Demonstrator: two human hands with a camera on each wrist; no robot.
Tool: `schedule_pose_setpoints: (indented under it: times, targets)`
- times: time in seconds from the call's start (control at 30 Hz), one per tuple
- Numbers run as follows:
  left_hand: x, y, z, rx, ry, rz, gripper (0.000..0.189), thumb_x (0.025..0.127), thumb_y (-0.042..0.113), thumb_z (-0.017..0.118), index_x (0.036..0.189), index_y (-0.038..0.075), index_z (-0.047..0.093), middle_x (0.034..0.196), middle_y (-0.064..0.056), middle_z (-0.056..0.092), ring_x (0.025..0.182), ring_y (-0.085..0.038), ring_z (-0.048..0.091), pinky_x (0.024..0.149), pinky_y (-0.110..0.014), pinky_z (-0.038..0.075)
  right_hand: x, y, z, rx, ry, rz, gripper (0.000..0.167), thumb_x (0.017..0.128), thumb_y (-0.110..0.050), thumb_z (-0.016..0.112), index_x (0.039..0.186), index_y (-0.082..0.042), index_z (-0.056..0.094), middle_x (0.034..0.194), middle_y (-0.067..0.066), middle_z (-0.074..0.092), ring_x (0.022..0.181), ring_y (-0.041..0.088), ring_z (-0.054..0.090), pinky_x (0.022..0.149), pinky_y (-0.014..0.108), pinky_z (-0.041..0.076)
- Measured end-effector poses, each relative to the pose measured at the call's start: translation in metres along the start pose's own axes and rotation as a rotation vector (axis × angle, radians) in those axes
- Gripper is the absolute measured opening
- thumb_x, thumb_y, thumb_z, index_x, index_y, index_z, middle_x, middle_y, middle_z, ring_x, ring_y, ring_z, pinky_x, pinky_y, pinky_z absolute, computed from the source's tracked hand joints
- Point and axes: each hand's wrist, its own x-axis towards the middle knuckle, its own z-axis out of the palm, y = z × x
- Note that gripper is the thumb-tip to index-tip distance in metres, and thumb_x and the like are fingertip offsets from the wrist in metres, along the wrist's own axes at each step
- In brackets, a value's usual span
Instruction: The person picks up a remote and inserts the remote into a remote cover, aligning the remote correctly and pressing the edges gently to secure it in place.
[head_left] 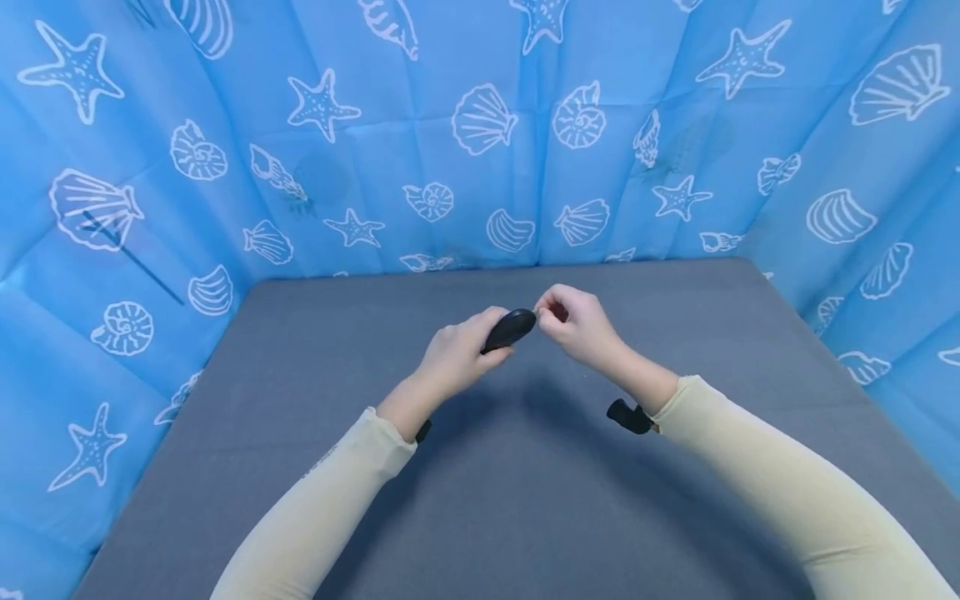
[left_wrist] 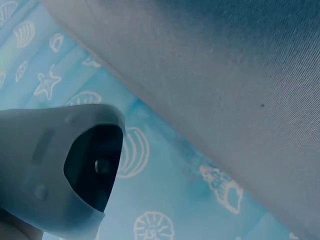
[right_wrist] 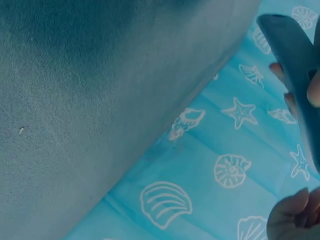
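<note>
My left hand (head_left: 453, 354) grips a dark, rounded, elongated handheld device (head_left: 510, 329), its kind unclear, held up above the grey surface. In the left wrist view, the end of the device (left_wrist: 45, 165) has a wide dark opening with a small shiny round part inside. The right wrist view shows its long narrow body, with the left thumb (right_wrist: 314, 91) lying on it. Just beyond the device's far end is my right hand (head_left: 573, 325), its fingers curled and thumb close to the index finger. Nothing can be made out between those fingertips.
Beneath both hands lies a grey cloth-covered table (head_left: 480, 517). A blue curtain (head_left: 420, 150) with white shells and starfish stands behind it and along both sides. A black wrist mount (head_left: 628, 416) sticks out under the right sleeve.
</note>
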Motion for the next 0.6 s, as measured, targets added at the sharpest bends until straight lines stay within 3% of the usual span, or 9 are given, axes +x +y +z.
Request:
schedule_pose_setpoints:
  times: [0.23,0.37,0.5,0.6]
  targets:
    - [-0.001,0.009,-0.002,0.002,0.033,-0.087,0.04,0.091,0.026,0.07,0.124,0.011,0.055,0.105,-0.007,0.068,0.075,-0.021,0.063,0.065,-0.038,0.052,-0.005,-0.001,0.011,-0.095,0.123,-0.124,0.009,0.085,0.01,0.055,0.083,0.003,0.061,0.073,0.011,0.054,0.06,0.017,0.045,0.054,0.03,0.039]
    - [-0.004,0.014,-0.003,-0.036,0.063,-0.12,0.04,0.092,0.026,0.07,0.125,0.011,0.056,0.107,-0.007,0.068,0.078,-0.021,0.065,0.065,-0.039,0.052,-0.007,-0.002,0.012,-0.072,0.158,-0.158,0.01,0.086,0.011,0.058,0.085,0.004,0.065,0.075,0.011,0.058,0.06,0.016,0.047,0.054,0.027,0.04]
    - [-0.005,0.013,-0.004,-0.061,0.126,-0.106,0.039,0.089,0.023,0.073,0.123,0.012,0.059,0.112,-0.006,0.067,0.091,-0.022,0.066,0.075,-0.042,0.053,-0.006,-0.002,0.005,0.013,0.114,-0.143,0.01,0.089,0.008,0.06,0.089,0.004,0.069,0.081,0.011,0.064,0.063,0.016,0.051,0.057,0.025,0.043]
    - [-0.005,0.01,-0.005,-0.055,0.204,-0.035,0.034,0.086,0.02,0.076,0.117,0.011,0.064,0.11,-0.006,0.068,0.094,-0.022,0.066,0.081,-0.042,0.052,-0.004,-0.004,-0.003,0.068,0.025,-0.144,0.01,0.092,0.006,0.061,0.093,0.003,0.07,0.085,0.01,0.066,0.068,0.015,0.053,0.061,0.025,0.046]
